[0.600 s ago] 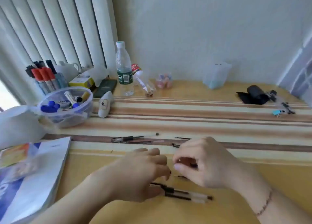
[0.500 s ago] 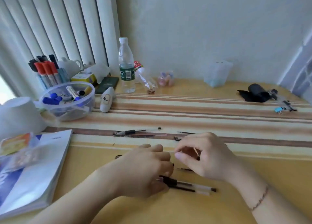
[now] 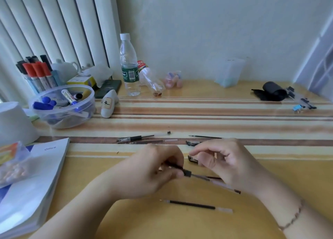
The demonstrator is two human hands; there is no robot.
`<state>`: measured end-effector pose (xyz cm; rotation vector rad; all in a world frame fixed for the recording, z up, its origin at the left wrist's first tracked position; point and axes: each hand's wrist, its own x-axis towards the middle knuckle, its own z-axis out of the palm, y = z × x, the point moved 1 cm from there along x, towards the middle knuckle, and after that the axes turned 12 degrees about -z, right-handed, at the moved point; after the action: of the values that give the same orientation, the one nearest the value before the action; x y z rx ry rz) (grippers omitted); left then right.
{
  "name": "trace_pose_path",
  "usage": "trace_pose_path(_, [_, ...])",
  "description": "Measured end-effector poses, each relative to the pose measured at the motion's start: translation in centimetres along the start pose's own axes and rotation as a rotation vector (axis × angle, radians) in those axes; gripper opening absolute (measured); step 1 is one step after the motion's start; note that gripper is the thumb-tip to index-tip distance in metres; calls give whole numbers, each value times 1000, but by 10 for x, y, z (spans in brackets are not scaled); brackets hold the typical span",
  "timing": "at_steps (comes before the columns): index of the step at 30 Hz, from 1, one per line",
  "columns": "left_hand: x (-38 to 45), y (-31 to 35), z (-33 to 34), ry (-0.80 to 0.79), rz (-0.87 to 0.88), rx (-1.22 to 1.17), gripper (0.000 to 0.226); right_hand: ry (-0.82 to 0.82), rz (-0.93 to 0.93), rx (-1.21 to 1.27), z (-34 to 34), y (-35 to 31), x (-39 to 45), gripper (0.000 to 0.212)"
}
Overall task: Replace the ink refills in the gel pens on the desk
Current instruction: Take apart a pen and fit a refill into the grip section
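My left hand (image 3: 153, 173) grips the black grip end of a gel pen (image 3: 201, 177), whose clear barrel slants down to the right. My right hand (image 3: 223, 163) hovers just right of it, thumb and forefinger pinched close together; I cannot tell whether they hold anything. A loose black refill (image 3: 196, 206) lies on the desk in front of my hands. Two black pen caps (image 3: 192, 142) (image 3: 192, 159) lie beside my right hand. Farther back rest another gel pen (image 3: 142, 137), a thin refill (image 3: 153, 141) under it, and one more refill (image 3: 205, 136).
At left sit a clear tub of markers (image 3: 63, 107), a white bowl (image 3: 14, 121) and a white booklet (image 3: 32, 175). A water bottle (image 3: 129, 65) stands at the back. A black pouch (image 3: 272, 92) and small clips (image 3: 302, 105) lie at the far right.
My left hand has lifted one pen off the desk by its grip. The refill that lay beside it now lies alone in front of my hands.
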<state>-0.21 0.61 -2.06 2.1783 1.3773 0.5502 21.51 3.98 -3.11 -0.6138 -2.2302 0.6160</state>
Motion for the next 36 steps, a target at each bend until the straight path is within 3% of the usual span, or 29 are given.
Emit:
trace_pose_path(2, [2,-4,5,124,-2,-10,4,-93,56,-80,2,-1,1,47])
trace_pose_path(5, [7,-8,16,268,16,162,9,-197,95,-226,8,0,4,35])
trace_pose_path(9, [11,-8,24,244,88,351,22,-169,58,-306,11,0,3,22])
trace_pose_path(16, [8,-18,21,220,67,387,33,-192,-8,-366,10,-1,0,37])
trace_pose_path(20, [10,-23,16,227,10,279,34,-162,24,-351,7,3,-2,38])
trace_pose_path(24, [11,-23,13,261,40,162,26,-126,69,-321,2,10,-3,55])
trace_pose_path(33, [12,-20,13,307,1,-19,43,207,-44,-393,11,-1,1,16])
trace_pose_path(36, [13,-21,14,315,-9,-146,49,138,-51,-379,12,-5,1,25])
